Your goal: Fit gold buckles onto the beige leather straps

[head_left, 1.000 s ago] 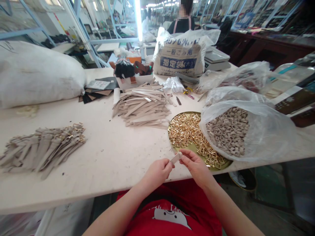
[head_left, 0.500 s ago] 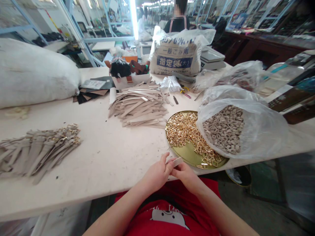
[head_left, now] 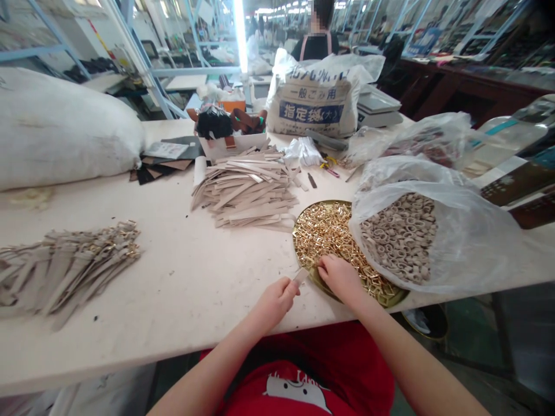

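Observation:
My left hand (head_left: 277,299) is closed round a short beige strap (head_left: 300,276), whose end sticks out beyond the thumb toward the tray. My right hand (head_left: 340,277) reaches over the round gold tray (head_left: 323,284), fingertips pinched together at the edge of the heap of small gold buckles (head_left: 325,228). Whatever lies between those right fingertips is too small to make out. To the right, an open plastic bag (head_left: 472,242) of small beige loops (head_left: 401,237) overlaps the tray's rim.
A pile of loose beige straps (head_left: 249,188) lies beyond my hands. Straps with gold buckles fitted (head_left: 73,260) are heaped at the left. Farther back stand a big white sack (head_left: 65,130), a box (head_left: 234,144) and a printed bag (head_left: 312,104). A person (head_left: 318,43) is in the background.
My hands were together at the table's front edge and have parted. The right moved up and right onto the buckles, while the left shifted slightly left, keeping the strap.

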### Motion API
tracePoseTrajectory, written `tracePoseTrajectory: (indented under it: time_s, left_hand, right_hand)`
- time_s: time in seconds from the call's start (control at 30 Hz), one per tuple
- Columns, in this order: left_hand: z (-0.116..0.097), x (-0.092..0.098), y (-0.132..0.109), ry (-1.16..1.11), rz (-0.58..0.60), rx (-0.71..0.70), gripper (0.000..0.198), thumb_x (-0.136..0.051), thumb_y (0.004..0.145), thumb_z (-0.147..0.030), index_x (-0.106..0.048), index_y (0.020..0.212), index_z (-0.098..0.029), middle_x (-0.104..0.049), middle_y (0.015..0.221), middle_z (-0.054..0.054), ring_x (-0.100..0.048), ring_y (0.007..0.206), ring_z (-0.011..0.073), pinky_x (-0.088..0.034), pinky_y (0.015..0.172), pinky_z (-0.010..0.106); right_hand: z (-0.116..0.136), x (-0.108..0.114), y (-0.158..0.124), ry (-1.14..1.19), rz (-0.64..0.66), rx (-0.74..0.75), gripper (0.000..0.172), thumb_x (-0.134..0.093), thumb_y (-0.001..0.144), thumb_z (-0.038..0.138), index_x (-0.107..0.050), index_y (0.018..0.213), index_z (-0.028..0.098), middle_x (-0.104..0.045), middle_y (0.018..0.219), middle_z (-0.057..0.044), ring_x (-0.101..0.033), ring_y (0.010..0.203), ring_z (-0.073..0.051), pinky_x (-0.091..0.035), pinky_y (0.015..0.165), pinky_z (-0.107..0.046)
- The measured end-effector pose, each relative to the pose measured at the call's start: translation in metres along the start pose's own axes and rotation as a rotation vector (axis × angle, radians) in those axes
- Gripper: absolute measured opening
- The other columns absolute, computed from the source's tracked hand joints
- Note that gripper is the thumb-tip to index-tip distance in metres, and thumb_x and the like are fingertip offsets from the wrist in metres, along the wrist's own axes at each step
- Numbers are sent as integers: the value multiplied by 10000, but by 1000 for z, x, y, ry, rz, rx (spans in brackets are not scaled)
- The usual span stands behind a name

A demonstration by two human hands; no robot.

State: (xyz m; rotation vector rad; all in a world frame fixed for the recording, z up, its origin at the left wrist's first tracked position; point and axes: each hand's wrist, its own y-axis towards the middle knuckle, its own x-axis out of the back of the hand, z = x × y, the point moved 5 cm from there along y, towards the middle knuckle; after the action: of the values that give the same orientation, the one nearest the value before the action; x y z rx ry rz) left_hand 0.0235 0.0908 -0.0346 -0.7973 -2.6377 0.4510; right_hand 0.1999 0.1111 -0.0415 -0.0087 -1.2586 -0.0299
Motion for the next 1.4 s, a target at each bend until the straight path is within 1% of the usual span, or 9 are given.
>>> tracePoseTrajectory:
  time_s: [0.17,0.3,0.5,0.67,0.77,0.97,1.1,1.3,1.4]
  left_hand:
    - [-8,-3,-3,-53,-46,4,277,-404,812,-429,-437,701,-178,-377,458,-71,-343,438,79,-266,451,199]
    - [-18,-12,-8,-131,-55,-33,255,-429,798,-426,-442,759,-174,-375,470,-78,-340,414,71,-271,429,192]
    - [-30,-8,-21,-18,-186,-144,180,-460,779,-344,-481,741,-169,-407,543,-62,-376,514,82,-297,501,195]
    - [-32,-4,-31,96,-237,-208,178,-470,774,-338,-476,714,-170,-460,606,-47,-407,569,92,-295,542,213]
    - [-29,-6,-32,96,-275,-192,185,-486,762,-341,-467,698,-168,-472,607,-40,-415,568,92,-297,541,217]
    - [-21,-22,-31,-402,-30,-42,318,-443,771,-476,-437,705,-165,-352,460,-83,-299,381,51,-235,399,192]
    - [-21,-18,-34,-496,-12,0,221,-508,735,-370,-443,700,-162,-345,444,-90,-273,369,39,-208,375,176]
    - [-17,-17,-33,-301,21,0,183,-481,750,-336,-454,708,-160,-362,441,-82,-309,381,49,-253,383,176]
    - [-13,-16,-33,-305,28,-47,270,-370,818,-424,-444,802,-164,-378,471,-80,-317,390,56,-255,396,180]
  right_hand:
    - [5,14,-23,604,-20,-23,123,-526,757,302,-556,716,189,-602,909,-59,-561,787,-176,-429,729,-308]
    - [25,17,-43,1014,76,-106,224,-608,692,412,-548,683,196,-629,755,-30,-576,716,-174,-458,678,-309]
    - [49,33,-64,927,-91,-66,202,-616,704,363,-563,830,215,-635,755,-35,-578,678,-177,-460,675,-330]
    - [53,25,-71,1114,17,-101,218,-585,734,392,-592,818,192,-622,685,-20,-566,643,-161,-464,625,-301]
    - [53,26,-74,1041,-66,-93,198,-574,751,382,-621,794,194,-626,702,-27,-570,672,-175,-466,657,-320]
    - [64,39,-85,718,-294,99,134,-520,799,284,-644,826,240,-631,932,-74,-576,892,-217,-427,849,-379]
    - [59,29,-84,859,-219,26,151,-543,786,325,-628,841,214,-630,968,-81,-574,888,-211,-448,806,-365]
    - [53,13,-75,1189,97,-143,255,-668,665,375,-633,831,184,-590,629,5,-501,539,-114,-434,524,-257]
    - [47,8,-73,1415,82,-286,217,-707,634,347,-650,781,198,-572,596,28,-503,538,-93,-444,537,-233]
